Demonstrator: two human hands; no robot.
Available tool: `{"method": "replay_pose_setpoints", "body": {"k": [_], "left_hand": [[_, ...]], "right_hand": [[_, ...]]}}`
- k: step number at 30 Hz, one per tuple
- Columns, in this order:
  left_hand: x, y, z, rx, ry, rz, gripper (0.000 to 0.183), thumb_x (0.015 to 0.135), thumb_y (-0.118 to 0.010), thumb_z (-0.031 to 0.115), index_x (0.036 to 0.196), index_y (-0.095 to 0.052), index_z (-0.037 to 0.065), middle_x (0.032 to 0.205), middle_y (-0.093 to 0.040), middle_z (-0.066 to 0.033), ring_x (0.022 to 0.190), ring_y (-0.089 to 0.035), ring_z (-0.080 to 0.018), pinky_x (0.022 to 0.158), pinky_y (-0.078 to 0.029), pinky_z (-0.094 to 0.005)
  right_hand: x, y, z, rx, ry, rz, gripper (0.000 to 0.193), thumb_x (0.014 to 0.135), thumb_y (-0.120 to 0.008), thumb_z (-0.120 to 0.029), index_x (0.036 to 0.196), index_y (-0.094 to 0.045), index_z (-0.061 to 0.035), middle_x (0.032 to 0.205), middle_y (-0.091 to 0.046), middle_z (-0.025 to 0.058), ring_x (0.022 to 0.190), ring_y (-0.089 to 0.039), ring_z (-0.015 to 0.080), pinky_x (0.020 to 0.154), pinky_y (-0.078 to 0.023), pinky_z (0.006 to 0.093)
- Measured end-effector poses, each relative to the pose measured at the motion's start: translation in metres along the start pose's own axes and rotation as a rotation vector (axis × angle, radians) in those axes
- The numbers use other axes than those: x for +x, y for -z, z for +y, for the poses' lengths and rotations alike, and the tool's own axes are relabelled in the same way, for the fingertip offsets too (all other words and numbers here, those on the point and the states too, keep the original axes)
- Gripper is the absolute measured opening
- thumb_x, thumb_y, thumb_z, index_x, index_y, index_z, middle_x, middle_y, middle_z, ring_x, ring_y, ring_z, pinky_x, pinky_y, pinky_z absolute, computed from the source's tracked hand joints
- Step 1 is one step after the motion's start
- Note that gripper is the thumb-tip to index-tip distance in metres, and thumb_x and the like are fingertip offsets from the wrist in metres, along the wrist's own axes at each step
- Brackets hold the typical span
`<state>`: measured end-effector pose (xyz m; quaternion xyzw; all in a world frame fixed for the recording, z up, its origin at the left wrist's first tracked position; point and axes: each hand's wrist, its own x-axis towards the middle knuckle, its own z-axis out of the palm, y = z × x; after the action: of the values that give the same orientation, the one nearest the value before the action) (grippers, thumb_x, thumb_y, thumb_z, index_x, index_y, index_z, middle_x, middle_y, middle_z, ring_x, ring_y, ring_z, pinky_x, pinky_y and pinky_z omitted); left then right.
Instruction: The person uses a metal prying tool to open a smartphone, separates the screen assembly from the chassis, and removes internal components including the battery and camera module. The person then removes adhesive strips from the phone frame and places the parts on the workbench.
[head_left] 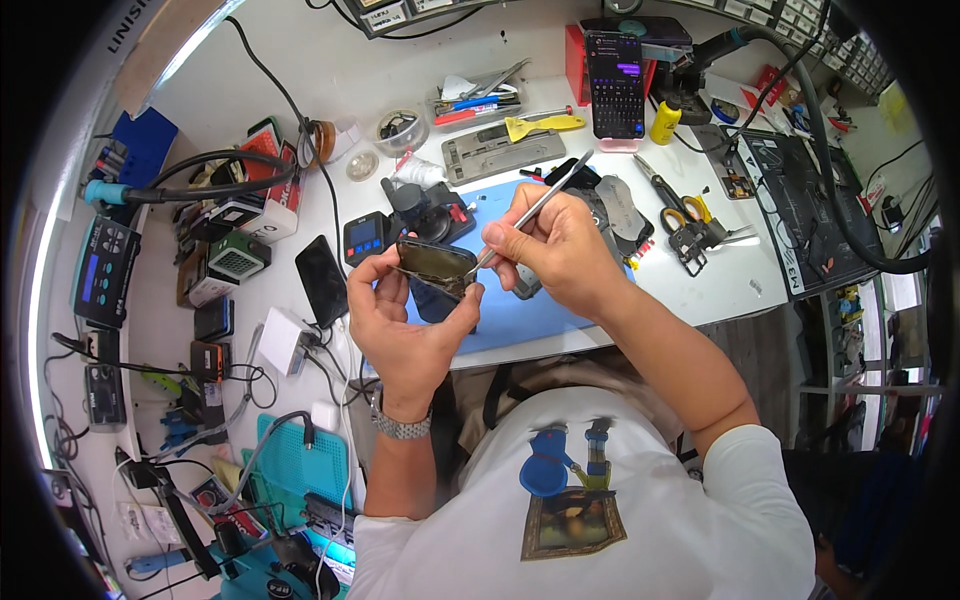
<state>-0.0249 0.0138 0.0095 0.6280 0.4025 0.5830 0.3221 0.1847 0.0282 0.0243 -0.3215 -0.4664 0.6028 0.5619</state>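
Note:
Above a blue work mat [545, 328], my left hand [400, 350] holds a small dark smartphone [436, 259] tilted up, its fingers and thumb along the edges. The phone's lower right corner looks opened or damaged; fine detail there is too small to tell. My right hand [562, 248] is closed around a slim metal pry tool [562, 186], whose tip meets that corner beside my left thumb. Just below the phone is another dark flat piece [430, 303], partly hidden by my left hand. Partly behind my right hand lie dark phone parts [622, 205].
A black phone [320, 282] lies left of the mat, beside a small device with a lit screen [364, 238]. Behind are a grey holder [503, 156], a tool bin [478, 100] and an upright phone [614, 85]. Orange-handled scissors [682, 212] lie right; cables crowd the left.

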Motion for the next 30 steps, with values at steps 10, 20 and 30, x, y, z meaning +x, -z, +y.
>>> {"method": "replay_pose_setpoints", "body": {"k": [10,20,30], "left_hand": [[-0.01,-0.006,0.002,0.048,-0.008,0.069,0.082,0.071,-0.1,0.0,0.136,-0.05,-0.001,0.14,-0.063,-0.0221,0.131,-0.068,-0.0282,0.117,-0.055,-0.0416],[-0.011,-0.016,0.002,0.117,-0.055,0.053,0.082,0.071,-0.103,0.006,0.135,-0.053,-0.002,0.139,-0.067,-0.0224,0.126,-0.07,-0.0253,0.115,-0.056,-0.0388],[-0.015,-0.015,0.006,0.251,-0.239,-0.156,0.088,0.07,-0.102,0.008,0.145,-0.059,-0.002,0.138,-0.071,-0.02,0.125,-0.073,-0.0291,0.107,-0.061,-0.041]], "right_hand": [[-0.021,-0.012,0.006,-0.235,0.399,0.18,0.018,0.103,-0.08,-0.01,0.095,-0.066,-0.0016,0.087,-0.075,0.0095,0.069,-0.07,0.0112,0.061,-0.055,0.0283],[-0.026,-0.024,-0.023,-0.132,0.394,0.313,0.025,0.114,-0.064,-0.023,0.113,-0.076,-0.0008,0.092,-0.075,0.0086,0.085,-0.069,0.0128,0.081,-0.058,0.0329],[-0.023,-0.014,-0.041,-0.789,-0.073,0.06,0.03,0.101,-0.078,-0.025,0.103,-0.082,0.0043,0.085,-0.079,0.0162,0.074,-0.075,0.02,0.071,-0.058,0.037]]}}
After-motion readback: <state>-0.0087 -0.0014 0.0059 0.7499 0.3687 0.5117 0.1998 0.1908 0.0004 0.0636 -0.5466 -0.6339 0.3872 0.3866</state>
